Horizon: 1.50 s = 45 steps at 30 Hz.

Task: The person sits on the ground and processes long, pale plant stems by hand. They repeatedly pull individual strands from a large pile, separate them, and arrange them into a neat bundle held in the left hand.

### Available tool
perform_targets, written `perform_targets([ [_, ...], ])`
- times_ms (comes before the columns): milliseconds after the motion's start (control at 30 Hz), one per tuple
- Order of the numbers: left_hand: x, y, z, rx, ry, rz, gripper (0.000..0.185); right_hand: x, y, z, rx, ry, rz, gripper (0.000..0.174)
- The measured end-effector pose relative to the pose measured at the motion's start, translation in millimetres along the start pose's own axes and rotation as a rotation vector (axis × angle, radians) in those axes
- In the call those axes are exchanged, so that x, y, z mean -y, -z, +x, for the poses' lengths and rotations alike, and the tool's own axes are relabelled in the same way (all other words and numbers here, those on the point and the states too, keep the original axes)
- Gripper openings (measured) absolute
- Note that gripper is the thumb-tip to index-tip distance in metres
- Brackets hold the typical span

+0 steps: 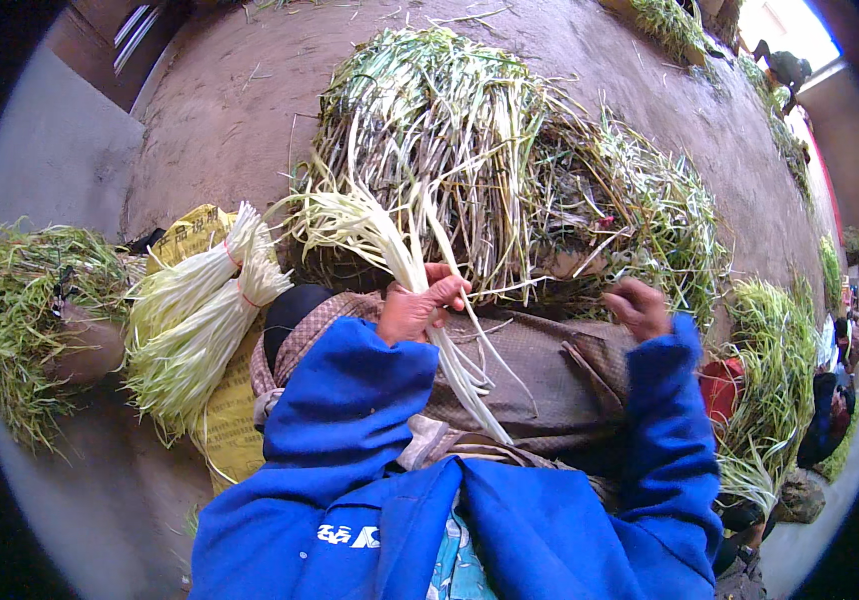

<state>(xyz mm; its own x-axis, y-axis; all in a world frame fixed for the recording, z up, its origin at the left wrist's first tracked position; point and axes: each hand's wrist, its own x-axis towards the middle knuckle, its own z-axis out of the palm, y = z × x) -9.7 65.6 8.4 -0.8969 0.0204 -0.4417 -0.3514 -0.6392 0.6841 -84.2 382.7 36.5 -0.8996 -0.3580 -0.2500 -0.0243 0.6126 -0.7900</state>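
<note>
My left hand [423, 301] grips a loose bunch of pale stalks [399, 251], which look like blanched chives. Their leafy tops fan out to the upper left, and the white ends hang over my lap. One stalk bends off to the right of the bunch. To the right, my right hand [638, 307] is curled closed at the near edge of the pile; nothing shows in its fingers. Before me lies a big heap of uncleaned stalks [429, 150], green at the far end, with brown withered strands [572, 180] on its right part. A brown checked cloth [534, 360] covers my lap.
At my left, two bundles of cleaned stalks [197, 315] tied with red bands rest on a yellow printed sack [238, 420]. Another green heap [24, 315] lies farther left. On the right are a green heap [774, 360], a red object [722, 386] and other people [831, 409].
</note>
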Motion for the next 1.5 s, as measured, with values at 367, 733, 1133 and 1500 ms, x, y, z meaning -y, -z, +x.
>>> perform_targets([
  [367,8.6,-0.1,0.4,0.04,0.018,0.169,0.02,107.9,-136.9,61.6,0.172,0.009,0.271,0.011],
  [733,6.5,5.8,-0.4,-0.125,-0.017,-0.142,0.013,71.2,-126.7,9.1,0.137,-0.125,0.279,0.008],
  [1133,-17.4,34.8,-3.9,-0.124,-0.075,-0.377,0.012,-58.0,44.5,-56.1,-0.137,-0.198,-0.36,0.011],
  [1500,-32.0,29.1,-13.6,0.132,-0.331,-0.354,0.017,-217.3,170.4,-101.7,-0.149,-0.257,-1.038,0.02],
])
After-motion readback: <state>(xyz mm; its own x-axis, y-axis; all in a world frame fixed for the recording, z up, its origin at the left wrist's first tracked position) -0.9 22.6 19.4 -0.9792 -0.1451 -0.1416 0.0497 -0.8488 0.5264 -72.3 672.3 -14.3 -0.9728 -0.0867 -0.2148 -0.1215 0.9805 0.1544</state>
